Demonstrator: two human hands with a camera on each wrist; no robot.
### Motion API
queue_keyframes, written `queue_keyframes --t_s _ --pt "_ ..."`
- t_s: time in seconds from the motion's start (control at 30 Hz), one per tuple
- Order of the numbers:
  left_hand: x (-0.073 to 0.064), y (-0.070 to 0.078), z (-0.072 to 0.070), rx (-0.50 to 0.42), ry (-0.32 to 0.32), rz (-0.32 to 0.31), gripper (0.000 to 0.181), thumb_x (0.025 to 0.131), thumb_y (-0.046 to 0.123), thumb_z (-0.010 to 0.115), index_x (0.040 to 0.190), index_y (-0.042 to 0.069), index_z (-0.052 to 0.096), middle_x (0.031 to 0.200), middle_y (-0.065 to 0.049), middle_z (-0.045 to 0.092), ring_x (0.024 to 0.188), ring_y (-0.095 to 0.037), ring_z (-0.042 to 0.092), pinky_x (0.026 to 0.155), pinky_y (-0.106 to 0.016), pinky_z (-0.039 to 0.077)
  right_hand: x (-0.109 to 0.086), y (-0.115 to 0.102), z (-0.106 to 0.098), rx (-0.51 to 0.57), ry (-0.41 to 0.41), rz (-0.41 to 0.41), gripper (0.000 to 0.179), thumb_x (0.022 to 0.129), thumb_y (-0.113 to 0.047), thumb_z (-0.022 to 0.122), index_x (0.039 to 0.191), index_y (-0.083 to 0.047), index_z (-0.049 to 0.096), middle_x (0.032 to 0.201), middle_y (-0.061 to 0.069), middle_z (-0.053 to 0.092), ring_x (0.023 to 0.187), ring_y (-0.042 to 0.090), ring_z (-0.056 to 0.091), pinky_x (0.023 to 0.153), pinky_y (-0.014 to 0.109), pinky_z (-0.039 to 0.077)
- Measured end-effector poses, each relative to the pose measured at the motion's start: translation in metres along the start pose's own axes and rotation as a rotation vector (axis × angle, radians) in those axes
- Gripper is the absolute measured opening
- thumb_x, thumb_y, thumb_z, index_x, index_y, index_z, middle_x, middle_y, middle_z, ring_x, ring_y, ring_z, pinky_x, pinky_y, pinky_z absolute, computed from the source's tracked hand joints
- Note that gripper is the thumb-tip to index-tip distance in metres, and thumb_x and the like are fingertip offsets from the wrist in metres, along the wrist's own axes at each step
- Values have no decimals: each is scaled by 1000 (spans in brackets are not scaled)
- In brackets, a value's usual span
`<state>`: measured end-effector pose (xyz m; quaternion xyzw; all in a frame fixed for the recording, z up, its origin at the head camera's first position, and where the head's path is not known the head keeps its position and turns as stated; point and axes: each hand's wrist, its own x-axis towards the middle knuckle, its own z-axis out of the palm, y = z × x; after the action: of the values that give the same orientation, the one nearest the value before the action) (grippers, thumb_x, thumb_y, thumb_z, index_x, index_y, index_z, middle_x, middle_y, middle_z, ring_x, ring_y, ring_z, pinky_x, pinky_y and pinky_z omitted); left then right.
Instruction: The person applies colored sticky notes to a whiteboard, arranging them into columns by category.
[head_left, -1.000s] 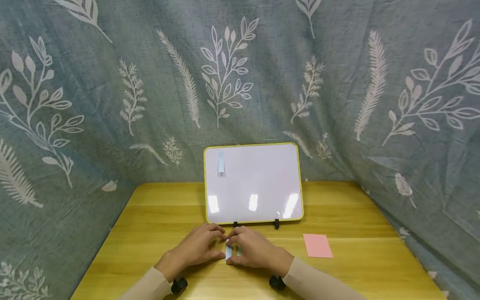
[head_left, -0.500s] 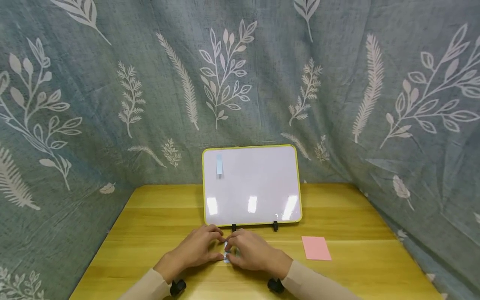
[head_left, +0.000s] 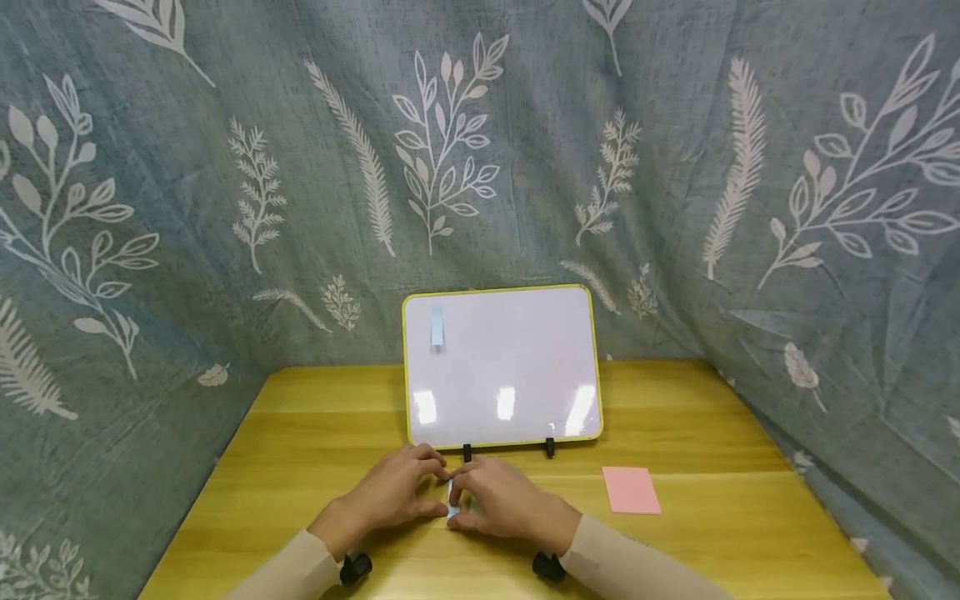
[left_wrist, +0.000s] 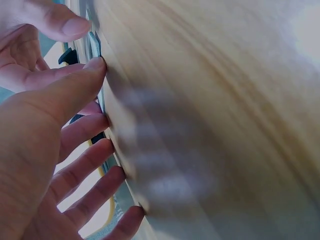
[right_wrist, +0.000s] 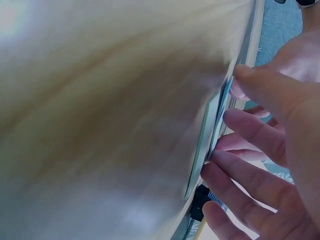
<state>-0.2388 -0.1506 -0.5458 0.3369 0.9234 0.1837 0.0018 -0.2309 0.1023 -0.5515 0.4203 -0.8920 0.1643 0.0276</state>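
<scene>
A narrow light-blue paper strip point(head_left: 453, 510) lies on the table between the two hands; the fingers cover much of it. On its left side, my left hand point(head_left: 393, 493) touches it with thumb and index finger, the other fingers spread, as the left wrist view shows the thumb point(left_wrist: 82, 82) at its edge. My right hand point(head_left: 510, 502) presses on the strip from the right, index fingertip near its middle and thumb at its near end. In the right wrist view a pale greenish paper strip point(right_wrist: 202, 145) lies flat beside the bluish strip point(right_wrist: 223, 107).
A yellow-framed whiteboard point(head_left: 510, 358) stands behind the hands on black feet point(head_left: 550, 448). One light-blue paper strip point(head_left: 437, 327) hangs at its upper left. A pink square paper point(head_left: 632, 490) lies on the wooden table point(head_left: 712, 433) to the right. Patterned cloth point(head_left: 525, 167) surrounds the table.
The right index finger has slid along the strip toward me, closer to the right thumb. My left hand has stayed in nearly the same place. The head view has shifted slightly.
</scene>
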Motion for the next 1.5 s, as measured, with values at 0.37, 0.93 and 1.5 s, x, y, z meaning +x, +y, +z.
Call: queue_keyframes --t_s 0.37,0.93,1.5 --pt "-1 0 4 -8 3 2 42 99 46 96 127 16 87 144 -4 77 133 -32 73 113 -62 62 -1 -3 2 -8 37 -13 4 104 -25 89 102 -21 89 137 3 87 113 17 79 101 32 65" --pt "2 1 0 -43 -15 -25 48 96 55 96 125 17 88 140 -2 78 126 -28 75 107 -53 65 5 1 3 114 48 67 5 102 -10 83 100 -15 81 94 -9 81 88 0 63 81 18 56" --pt "7 17 11 75 140 -45 36 91 45 101 106 17 84 112 1 76 96 -16 67 80 -33 60 9 0 3 270 130 138 11 104 -8 85 102 -14 75 101 0 81 90 2 78 77 12 61"
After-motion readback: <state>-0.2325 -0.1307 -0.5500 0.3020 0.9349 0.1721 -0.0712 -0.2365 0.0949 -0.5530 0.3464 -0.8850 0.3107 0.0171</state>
